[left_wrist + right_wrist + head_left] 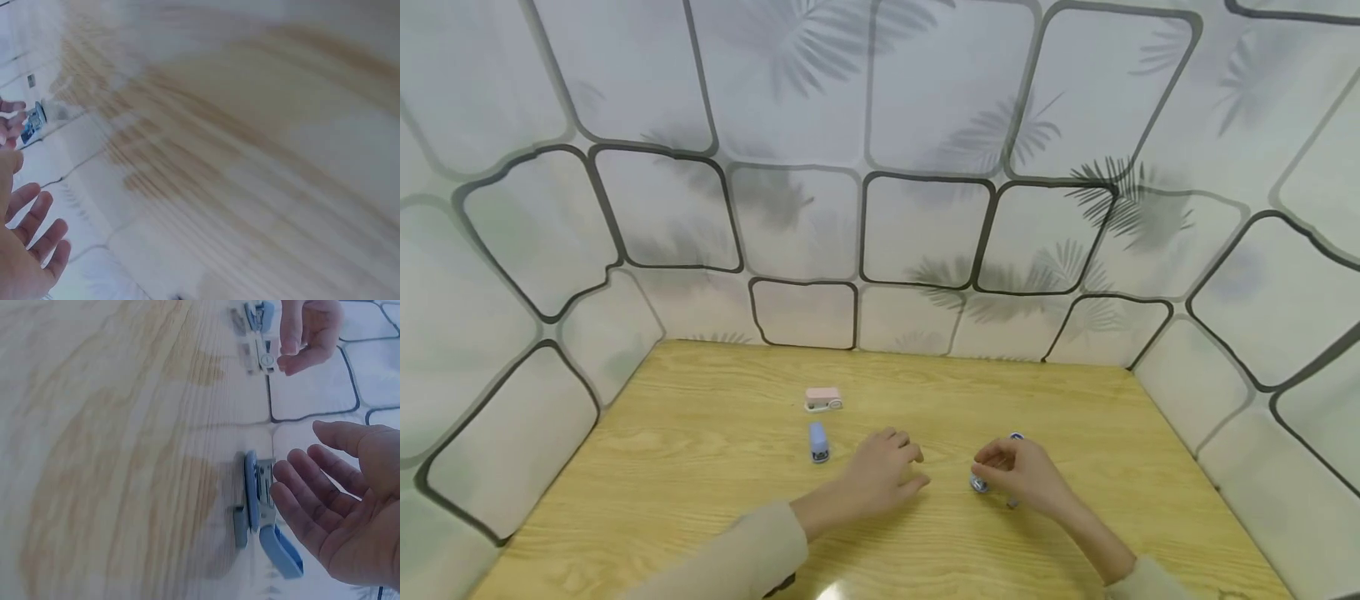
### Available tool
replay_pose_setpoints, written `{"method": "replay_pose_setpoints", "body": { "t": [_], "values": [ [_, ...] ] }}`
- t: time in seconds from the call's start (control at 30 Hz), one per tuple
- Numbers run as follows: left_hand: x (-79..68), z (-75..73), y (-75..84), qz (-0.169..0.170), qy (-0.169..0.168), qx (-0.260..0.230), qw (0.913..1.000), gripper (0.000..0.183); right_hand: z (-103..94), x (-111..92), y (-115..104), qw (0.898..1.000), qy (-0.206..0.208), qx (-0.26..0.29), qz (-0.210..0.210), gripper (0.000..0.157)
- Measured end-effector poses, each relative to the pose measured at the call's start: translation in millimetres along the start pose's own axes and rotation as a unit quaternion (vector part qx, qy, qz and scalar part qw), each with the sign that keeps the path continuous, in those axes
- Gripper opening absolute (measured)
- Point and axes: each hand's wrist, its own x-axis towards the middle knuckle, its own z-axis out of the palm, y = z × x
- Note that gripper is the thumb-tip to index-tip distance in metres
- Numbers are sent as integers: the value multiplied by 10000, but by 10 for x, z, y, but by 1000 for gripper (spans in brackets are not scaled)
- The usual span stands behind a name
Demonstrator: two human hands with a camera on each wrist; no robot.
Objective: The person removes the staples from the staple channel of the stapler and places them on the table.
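Observation:
An unfolded blue stapler lies on the table with its metal rail bare and its blue top arm swung out. My right hand hovers over it, hiding much of it in the head view. In the right wrist view the fingers are loosely bent beside the rail; whether they touch it I cannot tell. A small grey bar sits along the stapler's base. My left hand is held above the table to the left, its fingers spread and holding nothing.
A second blue stapler stands left of my left hand, and behind it is a pink and white stapler. The wood-grain table ends at a patterned cloth backdrop on the back and sides.

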Motion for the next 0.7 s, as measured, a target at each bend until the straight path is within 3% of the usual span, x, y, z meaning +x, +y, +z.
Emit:
{"method": "replay_pose_setpoints", "body": {
  "t": [0.3,0.5,0.7],
  "values": [
    [-425,-294,-333,-156,511,-83,9985,26,274,226,-246,9929,138,-831,-845,21],
    [-675,-380,-620,-502,951,226,9939,28,416,381,-430,9734,-217,-1501,-1719,25],
    [-862,-408,-840,-1054,1023,351,9885,34,612,539,-615,9514,-525,-2110,-2180,29]
  ]
}}
